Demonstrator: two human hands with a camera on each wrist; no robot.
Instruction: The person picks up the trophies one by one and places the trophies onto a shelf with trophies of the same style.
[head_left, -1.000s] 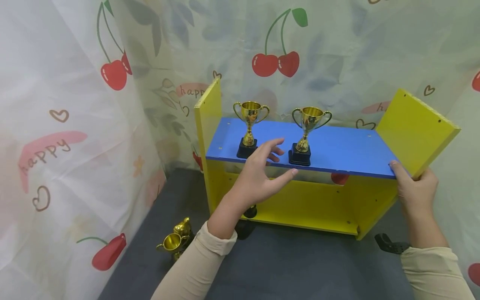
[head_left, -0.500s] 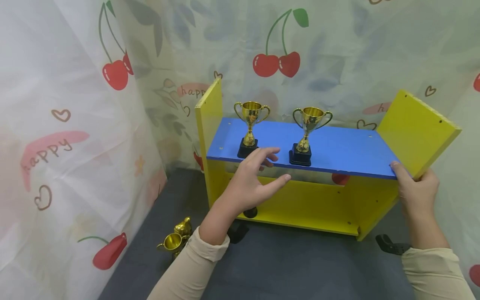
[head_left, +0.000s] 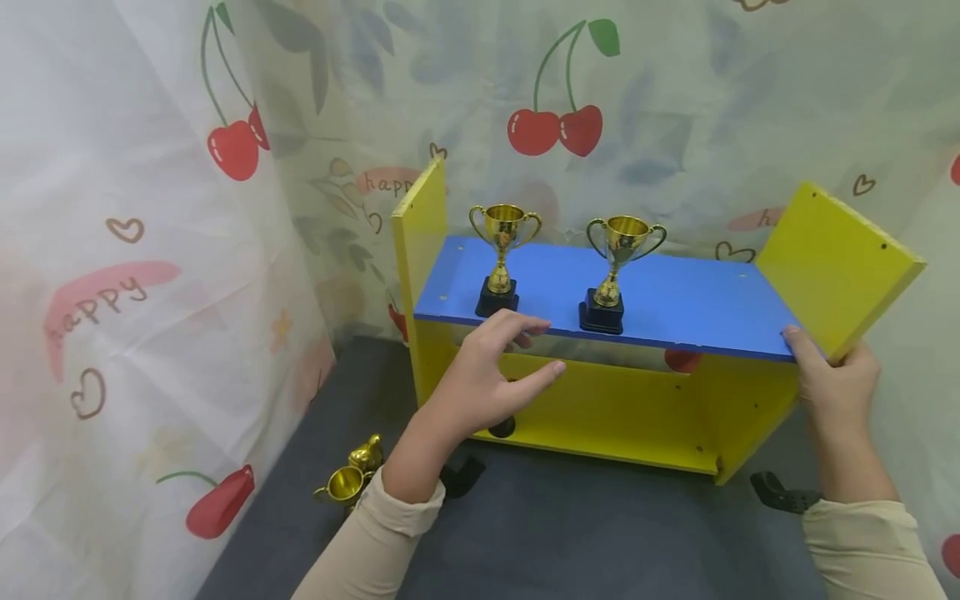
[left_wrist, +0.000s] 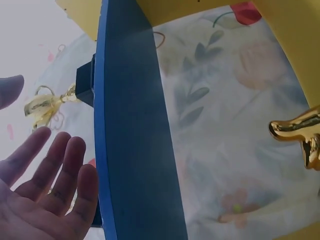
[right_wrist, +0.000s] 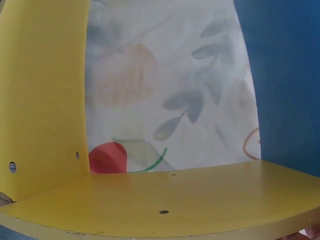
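Drawn back toward the person since a moment ago, the left hand is now lower, before the front edge of the shelf unit, fingers loosely extended and free. Both trophies keep their places: the left trophy and the right trophy stand upright on the blue board, bases close to its front edge, a gap between them. The right hand grips the unit's front right corner, thumb on the blue edge, fingers round the yellow right panel. That panel and the left panel wall off the ends; the board lies open above and in front, with a wide blue stretch right of the right trophy. Below, behind the left wrist, I make out a black base, probably belonging to the gold figure in the left wrist view. Near the left sleeve, a gold cup and another gold piece sit on the dark table.
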